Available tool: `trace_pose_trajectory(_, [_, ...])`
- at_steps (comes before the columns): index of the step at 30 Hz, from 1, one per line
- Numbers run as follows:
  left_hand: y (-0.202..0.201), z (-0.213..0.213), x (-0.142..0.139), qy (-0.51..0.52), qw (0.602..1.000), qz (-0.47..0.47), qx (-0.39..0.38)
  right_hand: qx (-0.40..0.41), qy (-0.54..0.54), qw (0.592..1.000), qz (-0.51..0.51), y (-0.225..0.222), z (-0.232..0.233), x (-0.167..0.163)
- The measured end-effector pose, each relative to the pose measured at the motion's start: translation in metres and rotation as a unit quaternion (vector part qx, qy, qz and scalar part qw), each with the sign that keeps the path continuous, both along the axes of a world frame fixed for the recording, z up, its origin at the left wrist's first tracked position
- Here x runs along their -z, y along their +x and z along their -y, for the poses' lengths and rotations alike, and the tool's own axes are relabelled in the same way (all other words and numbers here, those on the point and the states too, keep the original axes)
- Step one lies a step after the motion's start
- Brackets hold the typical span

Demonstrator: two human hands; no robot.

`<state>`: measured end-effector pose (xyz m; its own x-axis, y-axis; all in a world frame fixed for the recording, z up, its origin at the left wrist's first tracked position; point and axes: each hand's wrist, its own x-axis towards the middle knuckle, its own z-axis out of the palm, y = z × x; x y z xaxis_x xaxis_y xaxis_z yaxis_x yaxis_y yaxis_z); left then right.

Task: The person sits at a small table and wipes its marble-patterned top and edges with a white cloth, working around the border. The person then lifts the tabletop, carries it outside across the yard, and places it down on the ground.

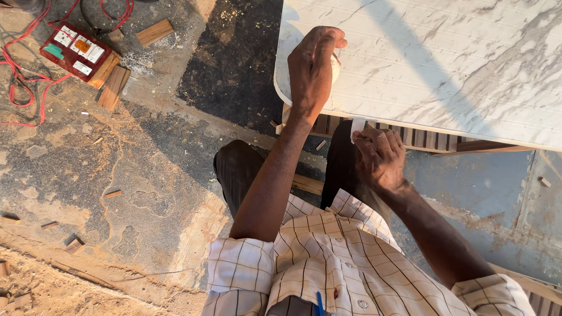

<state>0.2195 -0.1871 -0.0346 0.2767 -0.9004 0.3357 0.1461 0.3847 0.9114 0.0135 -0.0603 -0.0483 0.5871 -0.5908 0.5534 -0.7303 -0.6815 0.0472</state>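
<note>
Edge banding in progress: the left hand (313, 67) presses a pale strip against the rounded corner of the white marble-patterned laminate panel (445, 58), grip closed on it. The right hand (379, 157) pinches the white strip end (356, 129) at the near edge, judged partly applied.

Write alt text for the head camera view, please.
Seen from above, a person's left hand presses on the rounded corner of a white marble-patterned panel, while the right hand pinches a white strip at its edge. A red switch board lies on the dusty floor.
</note>
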Motion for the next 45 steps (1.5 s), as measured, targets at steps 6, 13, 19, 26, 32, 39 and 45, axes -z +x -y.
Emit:
trace_pose_trajectory(6, [0.013,-0.015,-0.021,-0.064,0.994,-0.041,0.082,0.045,0.307,0.936,0.167,0.046,-0.017,0.044])
trace_pose_trajectory(13, [0.052,-0.106,-0.029,0.011,0.988,0.021,0.154,-0.106,0.526,0.568,0.624,0.038,-0.041,-0.037])
trace_pose_trajectory(19, [0.028,-0.156,-0.030,-0.033,0.964,-0.022,0.262,-0.074,0.499,0.611,0.610,0.060,-0.018,-0.064])
trace_pose_trajectory(26, [0.024,-0.159,-0.014,0.051,0.956,-0.061,0.282,-0.045,0.490,0.579,0.650,0.055,-0.015,-0.058])
trace_pose_trajectory(32, [0.026,-0.167,0.002,0.062,0.918,-0.232,0.316,-0.058,0.496,0.622,0.603,0.065,-0.027,-0.051])
trace_pose_trajectory(39, [0.003,-0.172,-0.003,0.056,0.977,-0.170,0.113,0.108,0.298,0.913,0.255,0.069,-0.016,-0.071])
trace_pose_trajectory(45, [0.042,-0.111,-0.040,0.008,0.995,-0.097,0.038,-0.102,0.326,0.934,0.103,0.045,0.075,-0.107])
